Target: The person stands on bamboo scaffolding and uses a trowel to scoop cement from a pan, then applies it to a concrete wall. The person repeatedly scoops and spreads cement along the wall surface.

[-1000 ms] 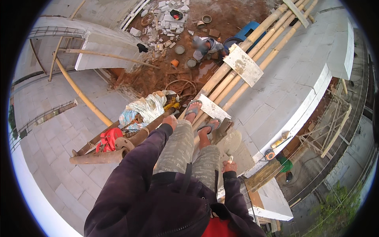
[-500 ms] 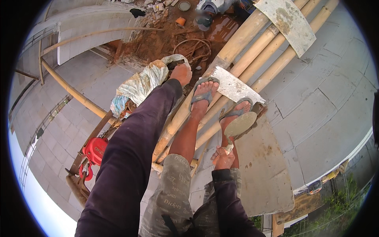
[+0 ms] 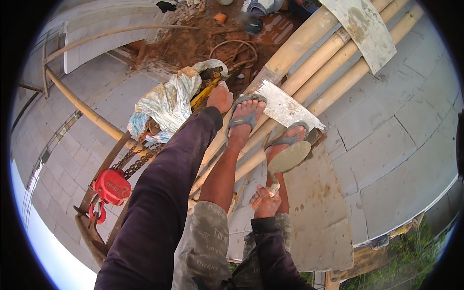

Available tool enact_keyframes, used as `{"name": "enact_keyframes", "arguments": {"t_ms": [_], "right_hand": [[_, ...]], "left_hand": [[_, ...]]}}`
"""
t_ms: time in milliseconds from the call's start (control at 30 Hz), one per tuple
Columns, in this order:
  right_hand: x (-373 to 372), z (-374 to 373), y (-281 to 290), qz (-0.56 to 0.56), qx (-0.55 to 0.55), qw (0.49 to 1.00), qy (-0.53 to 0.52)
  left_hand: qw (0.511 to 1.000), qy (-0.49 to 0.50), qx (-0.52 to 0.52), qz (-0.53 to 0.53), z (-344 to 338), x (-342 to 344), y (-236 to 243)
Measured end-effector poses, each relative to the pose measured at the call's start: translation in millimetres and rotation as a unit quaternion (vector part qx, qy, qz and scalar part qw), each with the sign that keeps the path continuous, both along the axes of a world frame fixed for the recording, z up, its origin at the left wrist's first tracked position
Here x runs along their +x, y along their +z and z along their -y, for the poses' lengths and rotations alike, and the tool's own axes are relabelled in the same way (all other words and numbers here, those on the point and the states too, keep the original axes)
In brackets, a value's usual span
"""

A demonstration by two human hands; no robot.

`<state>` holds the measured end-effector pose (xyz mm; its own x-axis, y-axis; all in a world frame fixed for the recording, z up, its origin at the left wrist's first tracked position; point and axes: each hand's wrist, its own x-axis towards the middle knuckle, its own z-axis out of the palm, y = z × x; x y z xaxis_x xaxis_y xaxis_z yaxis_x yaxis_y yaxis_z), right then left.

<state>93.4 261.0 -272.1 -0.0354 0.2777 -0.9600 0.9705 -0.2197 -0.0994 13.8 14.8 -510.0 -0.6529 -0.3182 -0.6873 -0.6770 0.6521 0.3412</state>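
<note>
The right hand [image 3: 265, 202] keeps its grip closed on the trowel [image 3: 287, 158], blade just above it beside the sandalled feet. The left hand [image 3: 220, 96] has reached farther out, now resting by the yellow tool [image 3: 203, 94] beside the sack [image 3: 166, 104]; its grip cannot be told.

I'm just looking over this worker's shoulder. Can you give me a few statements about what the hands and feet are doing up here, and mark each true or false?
1. The right hand holds a trowel. True.
2. The left hand grips a hammer. False: it reaches down beside a crumpled sack, with no hammer in it.
3. The person stands barefoot. False: both feet wear sandals.
4. The feet rest on bamboo poles. True.
5. A red chain hoist hangs at the left. True.
</note>
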Motion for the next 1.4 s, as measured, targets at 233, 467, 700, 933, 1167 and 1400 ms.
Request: {"name": "enact_keyframes", "arguments": {"t_ms": [233, 467, 700, 933, 1167, 1400], "right_hand": [[-6.8, 1.8, -1.1, 0.007, 0.006, 1.0, 0.024], [-11.0, 6.0, -0.4, 0.005, 0.01, 1.0, 0.027], [-7.9, 1.6, -2.5, -0.014, 0.0, 1.0, 0.002], [-13.5, -3.7, -2.3, -0.011, 0.001, 1.0, -0.005], [-5.1, -14.3, -4.3, -0.001, -0.009, 0.999, -0.048], [-0.7, -16.6, -9.2, -0.028, -0.003, 0.999, -0.027]], "left_hand": [[0.995, -0.029, 0.021, -0.098, 23.9, -7.8, -9.2], [0.997, 0.003, 0.002, -0.083, 28.2, -13.7, -7.1], [0.996, -0.003, -0.01, -0.093, 36.6, -8.6, -11.3], [0.994, 0.022, -0.003, -0.104, 27.8, -21.9, -15.6], [0.997, -0.012, 0.003, -0.082, 15.7, -49.7, -5.9], [0.999, -0.007, -0.007, -0.034, 14.0, -64.0, -3.0]]}}
